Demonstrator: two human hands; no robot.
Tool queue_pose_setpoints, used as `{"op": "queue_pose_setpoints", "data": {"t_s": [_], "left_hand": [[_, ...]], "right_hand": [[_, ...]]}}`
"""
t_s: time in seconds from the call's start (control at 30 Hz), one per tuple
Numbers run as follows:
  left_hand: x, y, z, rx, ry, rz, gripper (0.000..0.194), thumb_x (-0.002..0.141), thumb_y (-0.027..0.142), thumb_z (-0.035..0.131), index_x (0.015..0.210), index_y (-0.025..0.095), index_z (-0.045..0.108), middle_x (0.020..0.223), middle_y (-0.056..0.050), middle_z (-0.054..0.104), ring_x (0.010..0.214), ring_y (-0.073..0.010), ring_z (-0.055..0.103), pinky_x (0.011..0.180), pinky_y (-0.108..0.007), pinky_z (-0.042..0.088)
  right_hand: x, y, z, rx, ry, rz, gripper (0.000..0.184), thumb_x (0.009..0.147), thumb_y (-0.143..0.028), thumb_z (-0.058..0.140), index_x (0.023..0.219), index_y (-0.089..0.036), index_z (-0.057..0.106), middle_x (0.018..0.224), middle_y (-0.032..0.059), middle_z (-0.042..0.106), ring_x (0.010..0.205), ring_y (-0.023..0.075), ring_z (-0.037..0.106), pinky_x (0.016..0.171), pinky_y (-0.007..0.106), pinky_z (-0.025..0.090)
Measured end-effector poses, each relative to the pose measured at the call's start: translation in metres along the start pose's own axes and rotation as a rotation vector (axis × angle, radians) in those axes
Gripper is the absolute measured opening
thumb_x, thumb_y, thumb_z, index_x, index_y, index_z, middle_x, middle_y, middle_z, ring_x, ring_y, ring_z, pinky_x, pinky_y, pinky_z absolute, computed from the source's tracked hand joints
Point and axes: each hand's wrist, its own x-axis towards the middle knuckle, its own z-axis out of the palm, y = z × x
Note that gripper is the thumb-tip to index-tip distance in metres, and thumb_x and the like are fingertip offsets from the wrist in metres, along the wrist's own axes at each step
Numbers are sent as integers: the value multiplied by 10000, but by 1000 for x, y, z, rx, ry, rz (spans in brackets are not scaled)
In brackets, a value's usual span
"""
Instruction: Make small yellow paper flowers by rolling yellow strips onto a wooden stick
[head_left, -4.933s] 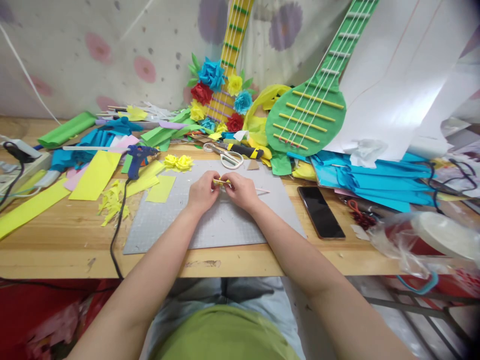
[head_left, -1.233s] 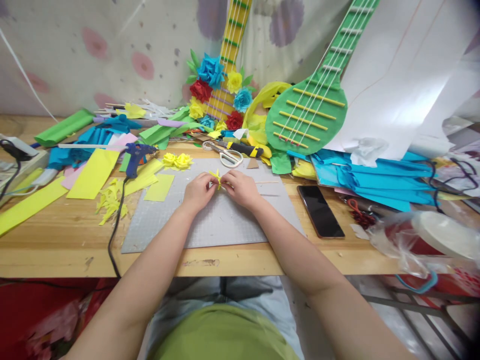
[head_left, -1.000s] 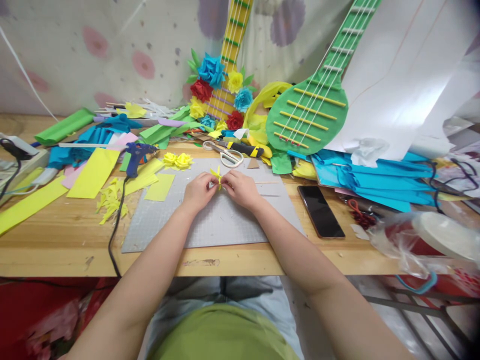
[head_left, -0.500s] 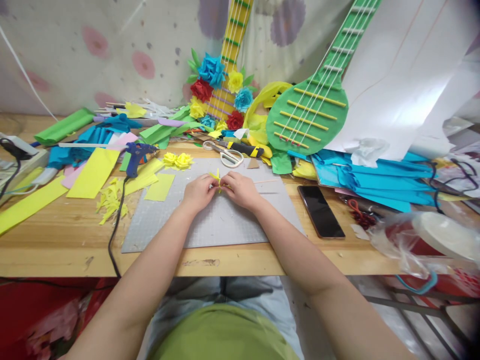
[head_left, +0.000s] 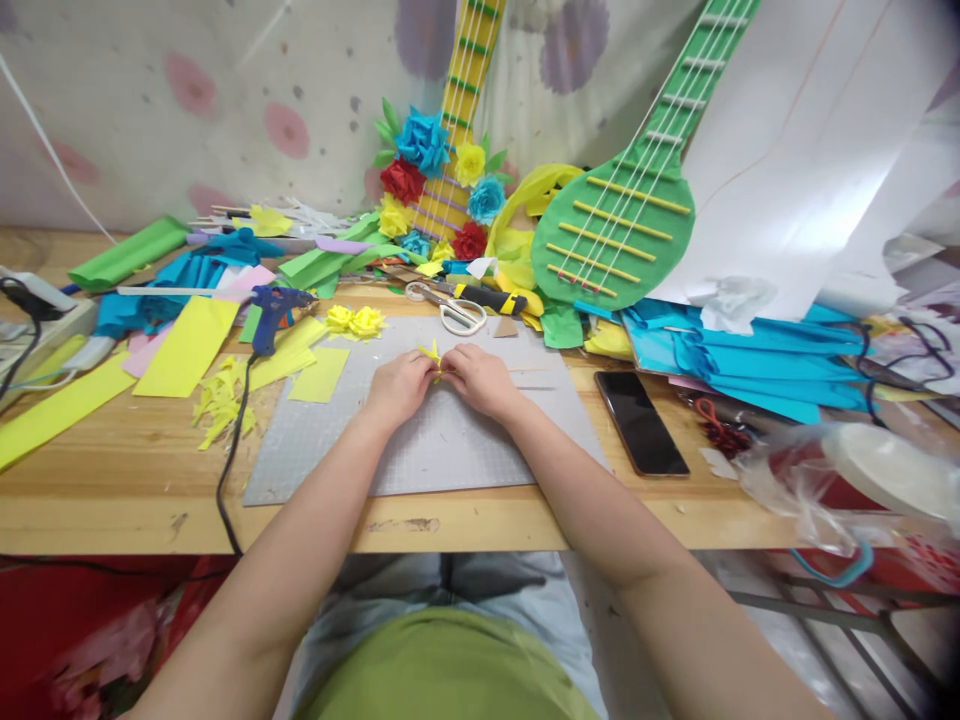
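Over the grey cutting mat (head_left: 420,455), my left hand (head_left: 397,385) and my right hand (head_left: 480,378) meet fingertip to fingertip. Both pinch a small piece of yellow paper (head_left: 433,356) whose points stick up between them. A thin wooden stick (head_left: 536,378) runs out to the right from under my right hand; I cannot tell whether the paper is wound on it. Two finished yellow paper flowers (head_left: 357,321) lie at the mat's far left corner.
A blue glue gun (head_left: 271,315) with a black cord lies left of the mat, amid yellow paper sheets and scraps (head_left: 219,400). Scissors (head_left: 450,310) lie behind the mat, a black phone (head_left: 641,423) to its right. Paper guitars (head_left: 615,235) and flowers lean at the back.
Both hands have stayed in place over the mat, fingers working the yellow paper; its points now stick up where it earlier lay flatter between the fingertips.
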Motion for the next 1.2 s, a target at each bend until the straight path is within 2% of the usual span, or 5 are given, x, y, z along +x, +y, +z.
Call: {"op": "queue_pose_setpoints", "data": {"t_s": [0.23, 0.6, 0.83, 1.07, 1.2], "left_hand": [[-5, 3, -7, -94, 45, 34, 163, 747, 254, 492, 875, 220, 587, 939, -30, 599, 898, -180, 532, 699, -281, 399], [-2, -2, -2, -364, 39, -77, 199, 759, 340, 498, 816, 185, 610, 876, -31, 559, 721, -116, 518, 654, -250, 410], [0, -5, 1, -348, 24, -41, 181, 794, 305, 473, 811, 181, 604, 849, -18, 539, 740, -109, 509, 681, -243, 405], [2, -6, 3, -263, 77, -11, 191, 812, 295, 453, 806, 179, 605, 857, -25, 543, 795, -120, 518, 711, -245, 407], [3, -7, 4, -292, 97, -2, 194, 808, 298, 459, 808, 178, 611, 846, -26, 542, 800, -119, 517, 729, -246, 411]], "right_hand": [[0, 0, -1, 10, -5, 7, 121, 839, -253, 457, 880, -184, 549, 898, 50, 573, 856, 158, 489, 673, 253, 343], [1, 3, -1, 86, 4, -21, 131, 840, -264, 462, 854, -173, 557, 866, 53, 575, 846, 155, 488, 703, 251, 353], [1, 11, 4, 186, 33, -111, 80, 816, -206, 484, 823, -159, 548, 809, 45, 561, 791, 146, 485, 729, 249, 363], [2, 10, 4, 174, 52, -46, 66, 805, -206, 496, 813, -161, 543, 812, 42, 549, 766, 143, 483, 700, 241, 363], [2, 9, 3, 178, 49, -29, 54, 803, -186, 495, 812, -161, 543, 813, 39, 551, 768, 142, 485, 704, 238, 363]]}}
